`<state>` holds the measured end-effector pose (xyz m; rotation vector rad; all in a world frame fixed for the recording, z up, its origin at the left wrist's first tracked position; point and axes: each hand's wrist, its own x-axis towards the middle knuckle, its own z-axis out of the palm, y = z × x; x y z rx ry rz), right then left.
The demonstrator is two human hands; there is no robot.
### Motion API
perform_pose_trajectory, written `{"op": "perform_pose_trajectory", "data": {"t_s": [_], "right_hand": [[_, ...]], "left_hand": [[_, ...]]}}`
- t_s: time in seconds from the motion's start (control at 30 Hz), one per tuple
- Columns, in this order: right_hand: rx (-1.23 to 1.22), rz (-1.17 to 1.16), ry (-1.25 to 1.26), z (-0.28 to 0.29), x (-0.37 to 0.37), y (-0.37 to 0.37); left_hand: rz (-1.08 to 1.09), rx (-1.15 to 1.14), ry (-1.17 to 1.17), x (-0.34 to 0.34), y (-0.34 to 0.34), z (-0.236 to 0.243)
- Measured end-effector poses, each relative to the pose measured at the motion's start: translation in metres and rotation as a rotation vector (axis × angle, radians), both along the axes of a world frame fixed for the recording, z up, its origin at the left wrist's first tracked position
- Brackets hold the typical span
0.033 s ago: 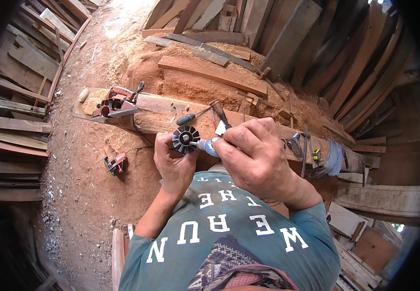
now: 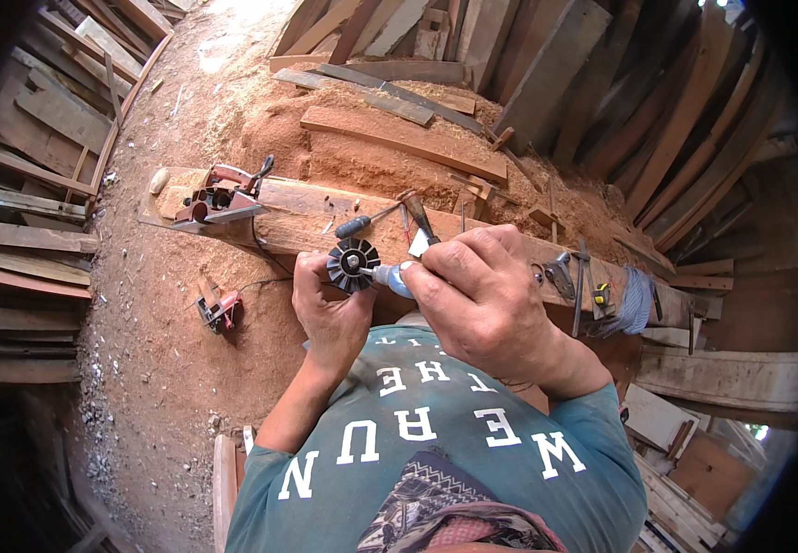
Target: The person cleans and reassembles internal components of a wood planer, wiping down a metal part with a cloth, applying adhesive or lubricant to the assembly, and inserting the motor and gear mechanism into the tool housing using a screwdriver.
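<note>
My left hand [image 2: 330, 313] is closed around a black finned fan wheel [image 2: 354, 249], its bladed face turned up and a pale metal hub in the middle. In my right hand [image 2: 491, 304] is a small blue squeeze bottle [image 2: 394, 279] with a pale nozzle. The nozzle points left and its tip reaches the wheel close to the hub; whether it touches cannot be made out. Just beyond the wheel, a screwdriver [image 2: 354, 227] with a dark handle lies on a thick wooden beam [image 2: 307, 201]. A wood-handled tool [image 2: 414, 208] is partly hidden behind my right hand.
A red electric planer [image 2: 219, 195] rests on the beam's left end. Pliers [image 2: 560, 276], a yellow tape measure [image 2: 602, 295] and coiled blue rope [image 2: 634, 302] lie toward its right. A red power tool part [image 2: 221, 311] sits on the sawdust-covered ground. Planks [image 2: 555, 74] lean at the back.
</note>
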<state>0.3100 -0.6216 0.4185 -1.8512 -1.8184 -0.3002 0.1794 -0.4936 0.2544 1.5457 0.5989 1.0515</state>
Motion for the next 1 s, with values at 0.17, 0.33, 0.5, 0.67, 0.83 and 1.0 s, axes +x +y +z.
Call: {"op": "perform_pose_trajectory", "data": {"t_s": [0.17,0.33,0.5,0.67,0.83,1.0], "right_hand": [[0.011,0.008,-0.013,-0.002,-0.003,-0.001],[0.029,0.008,-0.079,-0.007,-0.004,0.0],[0.037,-0.004,-0.101,-0.013,-0.009,0.001],[0.056,-0.023,0.029,-0.014,-0.007,-0.001],[0.202,-0.252,0.456,-0.047,0.02,-0.022],[0.298,-0.735,0.683,-0.142,0.102,-0.079]], "left_hand": [[0.008,-0.007,-0.015,0.004,-0.003,0.009],[0.028,0.049,-0.002,0.005,-0.002,0.004],[0.031,0.07,0.017,0.004,-0.002,0.004],[-0.006,-0.018,0.002,0.003,-0.002,0.003],[-0.161,-0.286,-0.056,0.004,-0.002,0.004],[-0.171,-0.282,0.07,-0.014,0.006,-0.009]]}}
